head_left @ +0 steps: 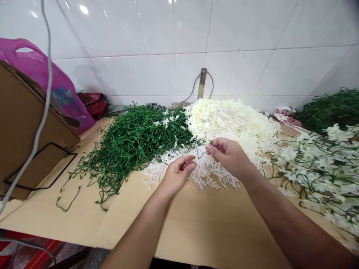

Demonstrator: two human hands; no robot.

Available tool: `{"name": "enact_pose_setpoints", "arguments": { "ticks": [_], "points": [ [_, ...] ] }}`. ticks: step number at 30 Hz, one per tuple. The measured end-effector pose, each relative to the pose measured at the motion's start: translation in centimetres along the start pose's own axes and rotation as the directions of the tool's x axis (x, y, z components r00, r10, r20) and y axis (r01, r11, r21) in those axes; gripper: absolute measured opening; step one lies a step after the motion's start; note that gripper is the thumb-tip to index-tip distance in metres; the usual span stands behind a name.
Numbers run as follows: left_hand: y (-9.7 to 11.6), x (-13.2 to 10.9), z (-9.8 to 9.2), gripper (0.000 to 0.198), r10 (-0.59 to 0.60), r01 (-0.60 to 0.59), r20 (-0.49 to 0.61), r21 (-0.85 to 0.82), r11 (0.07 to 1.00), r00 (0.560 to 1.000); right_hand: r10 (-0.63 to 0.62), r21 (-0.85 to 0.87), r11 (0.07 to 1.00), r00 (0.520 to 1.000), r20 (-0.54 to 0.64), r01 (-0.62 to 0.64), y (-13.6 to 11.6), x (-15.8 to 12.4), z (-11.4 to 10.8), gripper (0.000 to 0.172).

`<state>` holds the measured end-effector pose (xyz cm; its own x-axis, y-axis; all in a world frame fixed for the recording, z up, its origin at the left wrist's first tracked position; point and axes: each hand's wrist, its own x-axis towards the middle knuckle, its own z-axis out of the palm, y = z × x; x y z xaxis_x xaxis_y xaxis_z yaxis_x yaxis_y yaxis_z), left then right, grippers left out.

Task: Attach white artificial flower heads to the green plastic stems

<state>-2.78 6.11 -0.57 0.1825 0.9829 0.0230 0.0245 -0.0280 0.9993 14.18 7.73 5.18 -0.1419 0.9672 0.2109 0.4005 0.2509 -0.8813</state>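
Note:
My right hand (227,153) pinches a thin green plastic flower stem (202,154) between thumb and forefinger; its lower part curves toward the left. My left hand (181,170) is just left of it, fingers curled and thumb close to the fingertips. What those fingertips hold, if anything, is too small to make out. Beneath both hands spreads a pile of thin white stamen-like pieces (206,173). Behind them stands a heap of cream-white artificial petals (224,117). A large tangle of green stems (137,134) lies to the left.
Stems with white blossoms (316,164) lie at the right, a dark green bundle (331,108) behind. A cardboard box (33,130), pink bag (53,78) and red pouch (94,104) stand left. A grey cable (46,101) hangs in front. Cardboard (207,224) covers the table; tiled wall (157,74) behind.

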Motion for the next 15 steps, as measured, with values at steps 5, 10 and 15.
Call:
{"name": "enact_pose_setpoints", "arguments": {
  "ticks": [5,10,15],
  "points": [
    [0.2,-1.1,1.4,0.039,-0.063,0.063,0.143,0.008,0.998,0.988,0.184,0.237,0.953,0.982,0.048,-0.190,3.1,-4.1,0.4,0.033],
    [-0.4,-1.3,1.7,0.046,-0.085,0.087,0.133,-0.007,0.996,0.987,0.233,0.343,0.899,0.960,0.154,-0.273,3.7,-7.2,0.7,0.033],
    [-0.4,-1.6,1.4,0.036,-0.112,0.091,0.270,0.088,0.992,0.956,0.314,0.331,0.858,0.911,0.266,-0.392,3.5,-8.8,0.8,0.029]
  ]
}}
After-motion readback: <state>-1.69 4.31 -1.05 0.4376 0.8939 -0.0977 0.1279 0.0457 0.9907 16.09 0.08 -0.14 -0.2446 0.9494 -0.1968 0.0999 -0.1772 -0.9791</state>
